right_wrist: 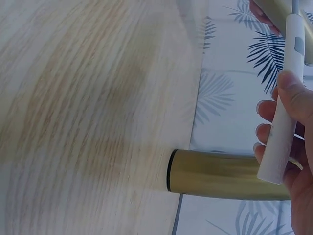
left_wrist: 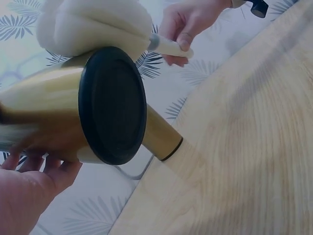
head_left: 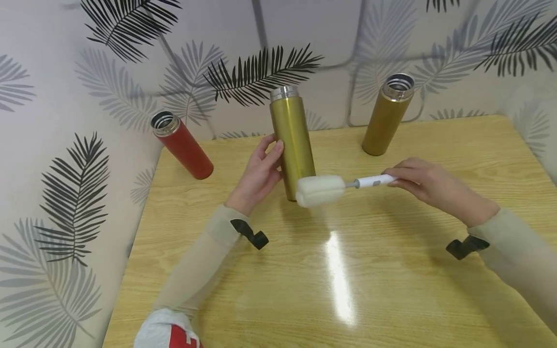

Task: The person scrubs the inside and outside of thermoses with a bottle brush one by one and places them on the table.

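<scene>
In the head view my left hand (head_left: 262, 166) grips a gold thermos flask (head_left: 294, 133) around its middle and holds it up, slightly tilted. Its steel neck has no lid on, and its dark round base (left_wrist: 113, 105) faces the left wrist camera. My right hand (head_left: 419, 180) pinches the white handle of a bottle brush (head_left: 375, 181). The brush's cream sponge head (head_left: 321, 190) is by the lower end of the flask; in the left wrist view it overlaps the flask's side, and whether they touch I cannot tell.
A red flask (head_left: 184, 151) stands lidless at the back left of the wooden table (head_left: 270, 295). Another gold flask (head_left: 385, 118), also lidless, is at the back right. Behind the table rises a wall (head_left: 330, 38) with a leaf pattern.
</scene>
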The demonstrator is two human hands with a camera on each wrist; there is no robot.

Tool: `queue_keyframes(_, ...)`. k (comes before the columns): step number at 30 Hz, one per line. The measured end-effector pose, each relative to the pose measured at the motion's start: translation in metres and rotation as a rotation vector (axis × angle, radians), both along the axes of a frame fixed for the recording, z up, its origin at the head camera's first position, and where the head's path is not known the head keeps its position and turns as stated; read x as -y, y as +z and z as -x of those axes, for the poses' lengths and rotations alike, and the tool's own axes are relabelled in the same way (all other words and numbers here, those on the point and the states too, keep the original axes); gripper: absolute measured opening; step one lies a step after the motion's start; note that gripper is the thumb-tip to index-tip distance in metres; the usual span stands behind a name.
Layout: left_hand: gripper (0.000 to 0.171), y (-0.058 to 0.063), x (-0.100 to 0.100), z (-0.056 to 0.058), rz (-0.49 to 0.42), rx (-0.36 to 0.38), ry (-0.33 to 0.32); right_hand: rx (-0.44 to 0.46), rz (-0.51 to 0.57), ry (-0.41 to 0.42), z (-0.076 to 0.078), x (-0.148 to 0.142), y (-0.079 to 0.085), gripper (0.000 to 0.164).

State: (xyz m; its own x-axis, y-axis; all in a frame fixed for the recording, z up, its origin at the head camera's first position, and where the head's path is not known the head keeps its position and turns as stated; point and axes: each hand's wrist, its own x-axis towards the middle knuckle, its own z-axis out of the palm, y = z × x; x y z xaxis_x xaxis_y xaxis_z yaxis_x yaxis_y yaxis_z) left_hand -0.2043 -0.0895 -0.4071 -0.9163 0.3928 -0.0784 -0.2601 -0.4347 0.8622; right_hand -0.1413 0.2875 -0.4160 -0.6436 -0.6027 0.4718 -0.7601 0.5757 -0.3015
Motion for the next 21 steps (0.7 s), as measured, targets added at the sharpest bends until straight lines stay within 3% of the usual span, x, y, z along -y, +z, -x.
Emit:
queue_keyframes(5,0.023,-0.001,-0.003,-0.004,-0.019,-0.01,-0.037,0.047,0.018,-0.07,0.0,-0.001,0.005,0.043)
queue_keyframes(7,0.023,-0.001,-0.004,-0.006,-0.024,-0.014,-0.043,0.032,0.029,-0.082,0.001,0.0,0.008,0.045)
queue_keyframes(11,0.022,-0.005,-0.005,-0.008,-0.039,-0.03,-0.058,-0.012,0.053,-0.108,0.004,0.0,0.014,0.066)
queue_keyframes(15,0.061,-0.013,-0.005,-0.01,-0.046,-0.02,-0.083,-0.026,0.072,-0.141,0.008,-0.001,0.017,0.064)
queue_keyframes(19,0.084,-0.018,-0.006,-0.013,-0.034,-0.002,-0.115,-0.022,0.075,-0.185,0.01,-0.003,0.021,0.03)
queue_keyframes(21,0.093,-0.019,-0.005,-0.014,-0.028,-0.007,-0.13,-0.02,0.069,-0.204,0.011,-0.003,0.023,0.021)
